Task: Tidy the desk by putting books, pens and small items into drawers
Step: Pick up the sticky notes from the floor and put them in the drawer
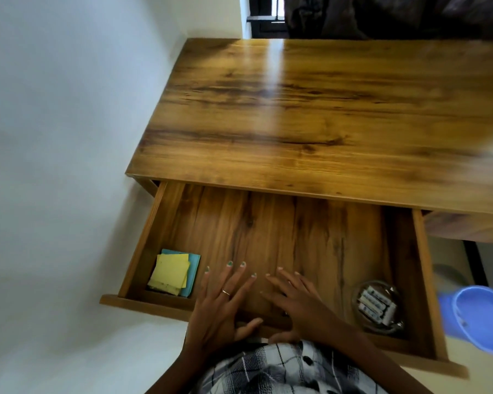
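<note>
The wooden drawer [421, 268] under the desk top [310, 115] stands pulled out toward me. My left hand [222, 302] and my right hand [296, 300] lie side by side over the drawer's front edge, fingers straight and spread, thumbs below the front panel, holding nothing. A stack of yellow and blue sticky notes [172, 275] lies in the drawer's front left corner. A round clear dish of batteries [377, 307] sits in the front right part.
A white wall runs along the left of the desk. A blue plastic stool or bin [478, 317] stands on the floor at the right. Dark fabric and a window frame are behind the desk's far edge.
</note>
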A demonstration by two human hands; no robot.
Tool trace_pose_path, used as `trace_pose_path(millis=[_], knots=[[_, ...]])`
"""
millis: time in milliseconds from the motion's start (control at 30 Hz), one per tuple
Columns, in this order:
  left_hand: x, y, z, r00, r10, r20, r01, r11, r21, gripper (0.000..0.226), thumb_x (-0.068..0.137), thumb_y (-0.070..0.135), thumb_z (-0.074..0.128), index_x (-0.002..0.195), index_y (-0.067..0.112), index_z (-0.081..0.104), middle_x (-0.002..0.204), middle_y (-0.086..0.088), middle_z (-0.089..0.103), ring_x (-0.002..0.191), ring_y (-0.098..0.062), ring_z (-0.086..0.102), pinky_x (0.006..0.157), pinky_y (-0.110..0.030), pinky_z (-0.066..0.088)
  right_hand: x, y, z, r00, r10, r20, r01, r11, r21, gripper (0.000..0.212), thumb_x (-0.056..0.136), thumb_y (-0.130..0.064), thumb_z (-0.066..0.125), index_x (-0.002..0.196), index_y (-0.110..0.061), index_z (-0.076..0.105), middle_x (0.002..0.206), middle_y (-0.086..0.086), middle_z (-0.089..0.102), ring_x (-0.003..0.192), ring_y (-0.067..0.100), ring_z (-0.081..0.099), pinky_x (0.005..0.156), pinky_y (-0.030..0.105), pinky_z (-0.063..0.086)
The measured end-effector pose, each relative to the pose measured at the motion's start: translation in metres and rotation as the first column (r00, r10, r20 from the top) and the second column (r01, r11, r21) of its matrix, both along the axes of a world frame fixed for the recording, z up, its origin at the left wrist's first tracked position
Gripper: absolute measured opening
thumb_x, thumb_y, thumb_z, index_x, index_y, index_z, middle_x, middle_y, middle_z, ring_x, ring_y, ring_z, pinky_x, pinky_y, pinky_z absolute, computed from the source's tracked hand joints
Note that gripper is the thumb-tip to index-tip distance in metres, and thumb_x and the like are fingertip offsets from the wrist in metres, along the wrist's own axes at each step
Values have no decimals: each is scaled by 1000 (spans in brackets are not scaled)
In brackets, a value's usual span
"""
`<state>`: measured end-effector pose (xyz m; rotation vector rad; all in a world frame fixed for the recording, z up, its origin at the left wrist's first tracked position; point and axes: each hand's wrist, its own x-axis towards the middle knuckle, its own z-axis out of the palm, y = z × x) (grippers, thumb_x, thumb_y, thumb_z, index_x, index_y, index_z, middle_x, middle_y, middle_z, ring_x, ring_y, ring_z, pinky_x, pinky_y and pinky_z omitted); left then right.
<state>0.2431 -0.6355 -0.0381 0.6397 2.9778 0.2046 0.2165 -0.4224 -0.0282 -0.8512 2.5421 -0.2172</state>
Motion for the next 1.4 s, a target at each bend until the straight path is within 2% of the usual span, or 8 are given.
trace_pose_path(millis=[100, 233, 333, 533, 667, 900, 1067, 1400], knots=[[-13, 3, 3, 999, 21, 30, -20, 1000, -17, 72, 83, 71, 33, 140, 28, 43, 152, -3, 33, 140, -26, 30, 108, -55, 25, -8, 1, 8, 1000, -18, 5, 18, 1000, 2, 79, 62, -84, 26, 114, -34, 57, 129, -1, 58, 120, 22, 55, 92, 38, 34], [-35, 7, 3, 998, 40, 40, -39, 999, -20, 73, 84, 71, 29, 143, 29, 37, 153, -4, 29, 141, -26, 26, 108, -57, 26, -16, 7, 4, 997, -57, -47, 57, 998, -12, 77, 68, -79, 39, 128, -32, 46, 146, 4, 40, 138, 26, 25, 103, 48, 21], [-54, 10, 3, 999, 29, 16, -28, 1000, -12, 74, 83, 73, 32, 143, 29, 36, 153, -5, 29, 141, -26, 25, 106, -58, 27, -25, 8, 8, 967, -170, -189, 179, 983, 34, 82, 62, -83, 38, 127, -34, 48, 140, 4, 47, 131, 29, 39, 99, 49, 34], [-103, 20, 6, 995, 6, -97, -5, 1000, 5, 83, 80, 78, 34, 145, 27, 28, 153, -6, 28, 141, -27, 24, 109, -59, 20, -57, 3, 19, 861, -358, -360, 367, 929, -48, 105, 46, -71, 73, 134, -22, 46, 144, 16, 38, 133, 37, 26, 101, 54, 30], [-139, 30, 7, 990, -13, -139, 13, 1000, -1, 88, 81, 78, 31, 148, 23, 20, 155, -5, 24, 143, -27, 21, 111, -57, 18, -91, 1, 28, 809, -412, -419, 425, 903, -66, 109, 43, -61, 81, 135, -14, 48, 144, 20, 39, 133, 40, 34, 102, 56, 32], [-199, 40, 12, 984, -120, -133, 99, 983, -157, 90, 83, 76, 22, 149, 14, 18, 154, -6, 26, 141, -25, 26, 108, -54, 30, -135, 3, 18, 782, -387, -488, 411, 909, -62, 88, 50, -48, 85, 123, -7, 59, 130, 16, 57, 123, 31, 51, 99, 52, 41], [-209, 41, 7, 971, -162, -175, 150, 985, -81, 81, 87, 70, 28, 146, 15, 24, 151, -5, 32, 139, -24, 31, 109, -46, 36, -141, 2, 13, 741, -410, -532, 413, 903, -121, 78, 46, -38, 90, 113, -8, 66, 119, 13, 64, 114, 29, 60, 89, 50, 51], [-212, 38, -3, 941, -149, -304, 178, 981, 72, 68, 89, 60, 40, 144, 19, 33, 150, 0, 34, 140, -19, 30, 113, -39, 27, -145, -1, 8, 678, -416, -606, 421, 896, -143, 69, 47, -27, 91, 109, -8, 67, 113, 13, 66, 109, 30, 62, 84, 49, 53]])
